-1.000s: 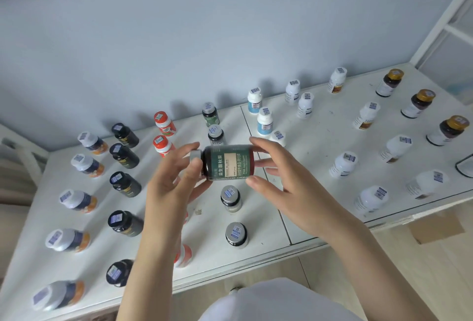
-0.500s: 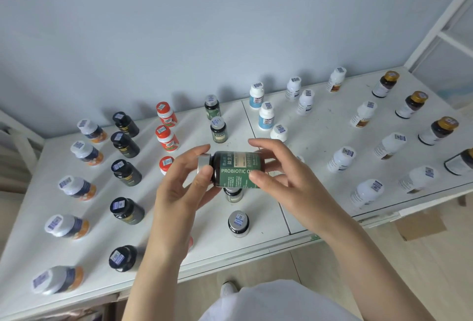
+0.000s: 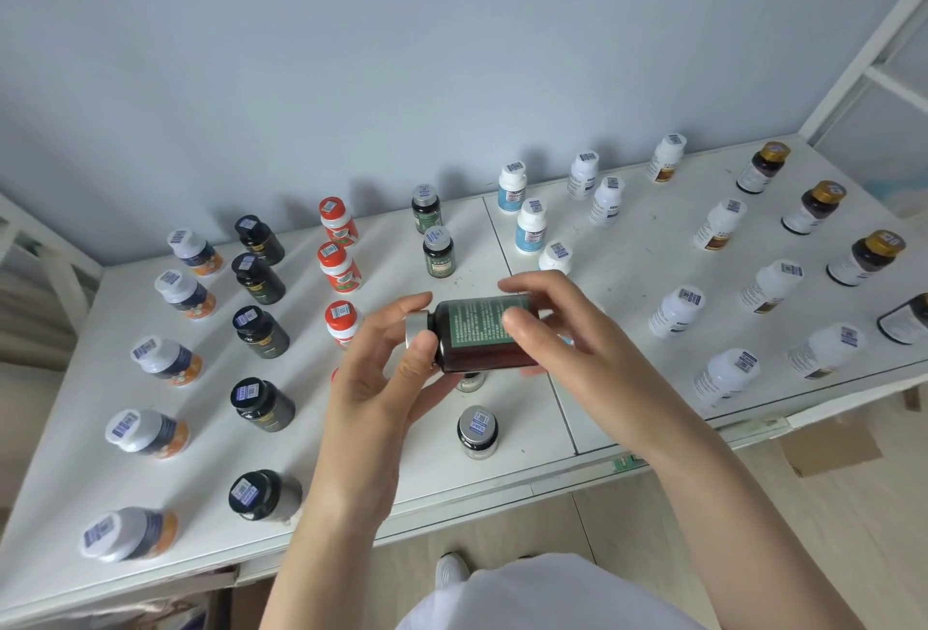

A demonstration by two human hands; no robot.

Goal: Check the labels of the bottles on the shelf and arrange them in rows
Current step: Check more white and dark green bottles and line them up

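- Dark amber glass bottle (image 3: 477, 333) with green label and silver cap: held sideways above the white shelf (image 3: 627, 268), cap pointing to your left.
- Your left hand (image 3: 371, 388): thumb and fingers pinch the cap end.
- Your right hand (image 3: 577, 343): fingers curl round the body and base.
- Other bottles (image 3: 478, 431) stand in rows on the shelf.

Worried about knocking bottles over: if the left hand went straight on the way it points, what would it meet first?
Likely the green bottle second from the wall, beyond the held bottle; the left hand looks raised, so it might pass above.
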